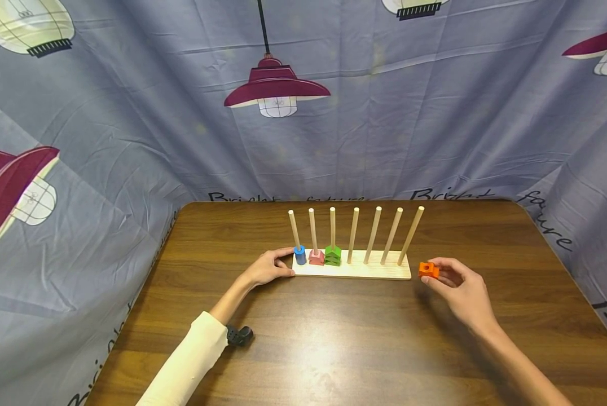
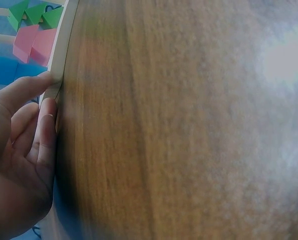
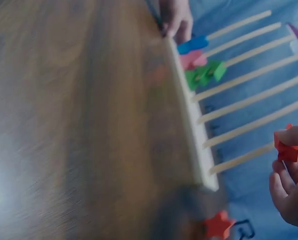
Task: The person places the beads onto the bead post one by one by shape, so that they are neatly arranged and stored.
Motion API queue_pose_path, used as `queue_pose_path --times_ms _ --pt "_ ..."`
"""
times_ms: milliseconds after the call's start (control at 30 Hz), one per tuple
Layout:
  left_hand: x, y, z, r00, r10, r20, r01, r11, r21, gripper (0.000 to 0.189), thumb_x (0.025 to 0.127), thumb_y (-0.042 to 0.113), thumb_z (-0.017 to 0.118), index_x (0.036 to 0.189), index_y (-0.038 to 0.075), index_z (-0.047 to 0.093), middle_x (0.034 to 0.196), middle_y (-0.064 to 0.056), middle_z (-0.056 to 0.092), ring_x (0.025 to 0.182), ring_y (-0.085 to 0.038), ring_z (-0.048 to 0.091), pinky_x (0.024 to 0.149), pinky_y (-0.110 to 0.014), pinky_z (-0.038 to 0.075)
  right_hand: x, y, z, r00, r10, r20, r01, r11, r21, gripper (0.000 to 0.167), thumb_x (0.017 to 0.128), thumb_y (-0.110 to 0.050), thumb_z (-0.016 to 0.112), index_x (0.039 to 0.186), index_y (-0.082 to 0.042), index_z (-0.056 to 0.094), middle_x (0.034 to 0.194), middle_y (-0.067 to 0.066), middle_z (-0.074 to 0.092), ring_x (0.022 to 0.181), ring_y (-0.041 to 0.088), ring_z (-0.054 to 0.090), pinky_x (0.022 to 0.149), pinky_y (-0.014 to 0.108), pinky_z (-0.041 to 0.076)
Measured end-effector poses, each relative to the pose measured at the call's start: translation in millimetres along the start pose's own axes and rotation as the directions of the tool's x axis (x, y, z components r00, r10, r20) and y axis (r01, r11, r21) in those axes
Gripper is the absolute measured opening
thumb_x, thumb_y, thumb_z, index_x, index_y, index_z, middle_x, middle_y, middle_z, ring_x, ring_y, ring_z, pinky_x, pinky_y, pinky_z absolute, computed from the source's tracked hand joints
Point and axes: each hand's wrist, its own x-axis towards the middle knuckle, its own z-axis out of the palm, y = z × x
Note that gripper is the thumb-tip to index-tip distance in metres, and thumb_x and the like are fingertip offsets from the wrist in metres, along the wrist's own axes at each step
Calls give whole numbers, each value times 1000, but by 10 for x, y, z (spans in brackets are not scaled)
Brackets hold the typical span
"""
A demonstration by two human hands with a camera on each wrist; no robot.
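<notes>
A pale wooden peg board (image 1: 354,272) with a row of upright pegs stands on the table. My left hand (image 1: 269,267) holds its left end, thumb at the front corner and a finger at the back one. From the left, the first three pegs carry a blue cylinder (image 1: 300,255), pink pieces (image 1: 316,257) and green pieces (image 1: 333,256). Past the board's right end, my right hand (image 1: 463,287) pinches an orange block (image 1: 428,270) with a hole in it between thumb and fingers. The block is apart from the board.
A brown wooden table (image 1: 313,349) lies under everything, with a patterned grey-blue curtain (image 1: 303,146) behind it. A red-orange star-shaped piece (image 3: 219,225) shows beyond the board's end in the right wrist view. A black strap device (image 1: 240,336) is at the left wrist.
</notes>
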Motion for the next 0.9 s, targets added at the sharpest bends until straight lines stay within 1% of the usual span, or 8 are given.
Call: queue_pose_path --times_ms 133,267,333,433,567,667,767,900 --pt "-3 2 -2 1000 -3 4 3 1000 6 64 87 -3 72 144 -11 44 87 -28 70 87 -38 67 75 -26 45 81 -221 27 1000 -30 0 30 997 65 33 81 9 78 111 8 64 106 -4 67 93 1 65 81 16 49" --pt "3 -10 -6 1000 0 6 0 1000 0 64 87 -3 72 144 -11 44 87 -28 70 87 -39 67 74 -26 45 199 -476 59 997 -77 -5 77 993 90 34 79 13 77 111 8 65 103 -2 67 86 4 64 72 15 50" --pt "9 -16 -5 1000 4 7 -4 1000 1 64 87 -3 72 144 -10 44 87 -28 70 87 -40 67 74 -26 45 276 -602 77 993 -116 -9 116 990 76 36 78 14 78 111 6 66 100 -4 67 84 3 63 70 14 49" --pt "16 -21 -3 1000 5 8 -5 1000 3 64 87 -3 72 144 -10 44 87 -28 70 87 -39 67 74 -26 45 407 -793 117 983 -185 -17 185 981 55 38 76 14 79 111 4 70 99 -2 66 83 4 63 70 14 48" --pt "18 -26 -9 1000 7 7 -7 1000 6 64 87 -3 73 144 -10 44 86 -27 70 86 -38 67 73 -26 44 603 -1037 187 957 -291 -16 291 957 -17 39 75 12 81 112 0 73 102 4 67 83 8 60 74 13 46" --pt "21 -28 -12 1000 6 3 -6 1000 7 64 87 -3 73 144 -10 45 86 -27 70 84 -37 67 72 -26 44 745 -1184 239 937 -348 16 348 932 -96 36 78 5 82 112 -5 75 102 3 68 83 12 58 74 14 44" --pt "24 -30 -13 1000 2 2 -2 1000 4 64 87 -3 73 144 -10 45 86 -27 70 83 -36 66 71 -26 43 869 -1281 302 926 -373 66 378 915 -140 32 81 3 80 111 -6 75 101 2 68 84 12 59 75 17 45" --pt "26 -30 -14 1000 0 7 0 1000 11 64 87 -3 73 144 -9 45 86 -27 70 84 -35 66 72 -26 43 985 -1337 397 924 -366 111 380 913 -149 29 82 4 78 109 -5 74 100 2 67 85 11 61 76 19 48"
